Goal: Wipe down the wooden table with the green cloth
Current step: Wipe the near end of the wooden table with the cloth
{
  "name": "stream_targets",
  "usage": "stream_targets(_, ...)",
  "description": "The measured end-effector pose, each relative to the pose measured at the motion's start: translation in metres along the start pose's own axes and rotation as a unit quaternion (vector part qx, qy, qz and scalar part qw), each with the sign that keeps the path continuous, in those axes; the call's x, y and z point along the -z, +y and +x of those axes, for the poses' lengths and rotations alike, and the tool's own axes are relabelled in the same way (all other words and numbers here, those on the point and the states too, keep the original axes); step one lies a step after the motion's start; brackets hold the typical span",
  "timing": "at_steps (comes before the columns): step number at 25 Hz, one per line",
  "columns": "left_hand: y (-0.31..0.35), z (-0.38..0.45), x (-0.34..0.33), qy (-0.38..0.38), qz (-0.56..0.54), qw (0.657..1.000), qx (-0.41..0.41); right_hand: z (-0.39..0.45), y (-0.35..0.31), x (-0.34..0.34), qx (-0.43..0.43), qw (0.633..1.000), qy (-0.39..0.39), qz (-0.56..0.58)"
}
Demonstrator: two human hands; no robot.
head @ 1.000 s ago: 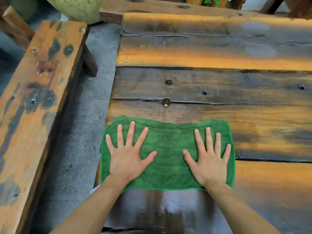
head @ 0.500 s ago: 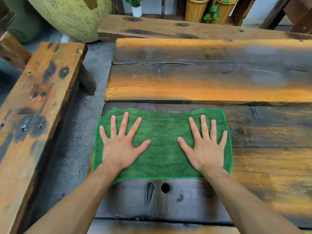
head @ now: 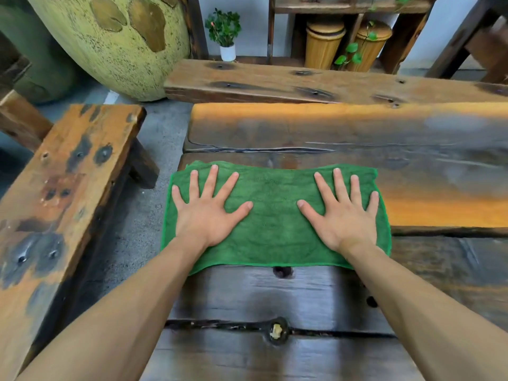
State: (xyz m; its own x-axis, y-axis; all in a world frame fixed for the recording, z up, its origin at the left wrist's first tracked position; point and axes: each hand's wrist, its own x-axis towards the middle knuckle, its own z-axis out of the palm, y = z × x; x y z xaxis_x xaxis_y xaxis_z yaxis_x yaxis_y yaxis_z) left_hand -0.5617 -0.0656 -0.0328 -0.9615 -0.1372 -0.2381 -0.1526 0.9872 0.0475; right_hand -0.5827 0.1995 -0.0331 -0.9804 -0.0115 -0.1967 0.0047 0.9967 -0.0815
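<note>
Green cloth [head: 275,215] lies flat at the left end of the wooden table [head: 412,210]. Left hand [head: 206,213] and right hand [head: 343,218] are spread, palms down on it. Soft, thin, likely bunches; press at both ends, don't pinch.

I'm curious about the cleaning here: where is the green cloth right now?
The green cloth lies spread flat at the wooden table's left end, pinned under the left hand and right hand.

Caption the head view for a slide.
Left hand and right hand press flat, fingers spread, on the green cloth at the wooden table end.
</note>
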Motion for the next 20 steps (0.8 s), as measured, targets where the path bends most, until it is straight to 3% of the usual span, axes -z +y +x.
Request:
stream_targets(12, 0.007, 0.169, 0.037, 0.032, -0.017, 0.999, -0.019, 0.166, -0.015, 0.027, 0.006, 1.0, 0.024, 0.001)
stream_targets(20, 0.022, 0.238, 0.057, 0.014, -0.029, 0.999, -0.012, 0.233, -0.012, 0.042, 0.011, 1.0, 0.006, 0.008)
